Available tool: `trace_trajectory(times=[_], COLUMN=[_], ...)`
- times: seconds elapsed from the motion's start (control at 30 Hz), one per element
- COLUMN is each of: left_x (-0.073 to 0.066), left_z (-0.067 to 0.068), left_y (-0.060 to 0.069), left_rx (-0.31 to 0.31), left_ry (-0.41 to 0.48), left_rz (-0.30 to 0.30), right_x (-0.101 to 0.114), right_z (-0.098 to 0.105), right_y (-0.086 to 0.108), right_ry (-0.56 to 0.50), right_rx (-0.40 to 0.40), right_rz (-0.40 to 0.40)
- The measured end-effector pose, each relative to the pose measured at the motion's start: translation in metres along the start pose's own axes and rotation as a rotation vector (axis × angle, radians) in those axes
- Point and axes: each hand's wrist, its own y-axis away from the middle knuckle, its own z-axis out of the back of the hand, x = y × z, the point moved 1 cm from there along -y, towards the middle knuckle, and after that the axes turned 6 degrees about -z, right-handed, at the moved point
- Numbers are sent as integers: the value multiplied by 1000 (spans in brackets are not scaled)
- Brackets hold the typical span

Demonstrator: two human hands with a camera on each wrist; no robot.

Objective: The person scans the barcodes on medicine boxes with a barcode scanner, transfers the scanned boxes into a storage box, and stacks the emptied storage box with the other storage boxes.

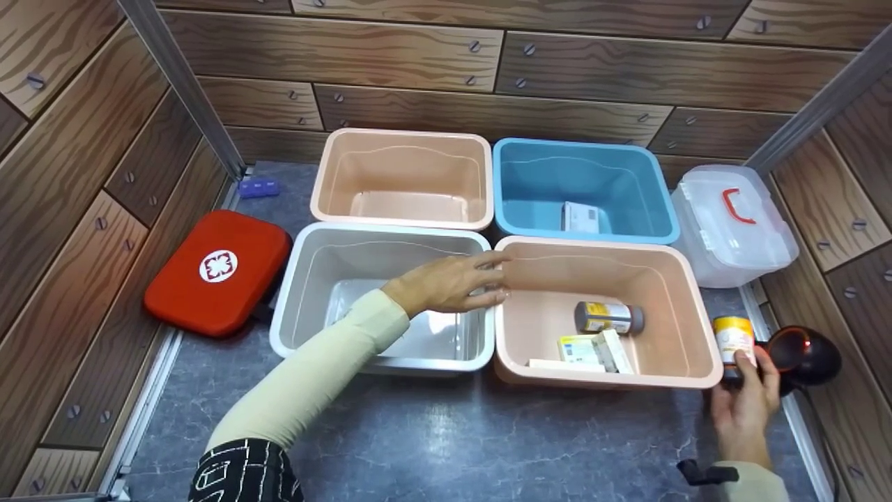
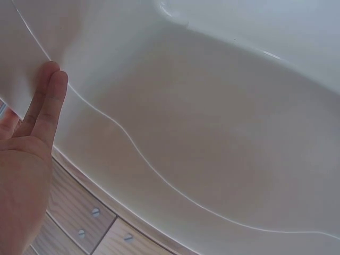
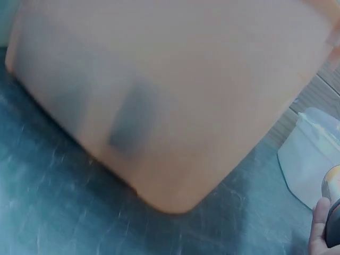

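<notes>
My right hand (image 1: 746, 404) holds a medicine bottle (image 1: 734, 335) with a yellow and white label, just outside the right edge of the front peach bin (image 1: 700, 328). In the right wrist view, part of this bottle (image 3: 333, 185) and a finger show at the right edge. My left hand (image 1: 456, 284) lies at the adjoining rims of the grey bin (image 1: 286, 307) and the peach bin, its fingers extended. Inside that peach bin are another dark bottle (image 1: 610, 318) with a yellow label, lying on its side, and several medicine boxes (image 1: 613, 351).
Behind stand another peach bin (image 1: 319, 181) and a blue bin (image 1: 658, 181) holding a small box (image 1: 580, 217). At left lie a red first-aid case (image 1: 216, 293) and a purple pill case (image 1: 258, 187). A clear lidded box (image 1: 739, 230) and black rounded object (image 1: 819, 359) are at right.
</notes>
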Motion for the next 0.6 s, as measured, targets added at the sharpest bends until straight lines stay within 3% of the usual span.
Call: trace_trajectory(times=[0.17,0.33,0.43,0.6], left_x=[0,0,0,0], left_z=[0,0,-1,-1], left_y=[1,1,0,0], left_rx=[-29,-38,-33,-20], left_ry=[-16,-25,-20,-10], left_rz=[-24,-32,-25,-12], right_x=[-8,-11,-13,-18], right_z=[-1,-2,-2,2], right_y=[3,5,6,7], right_ry=[237,271,284,231], right_rx=[-12,6,2,8], right_rz=[190,330,351,281])
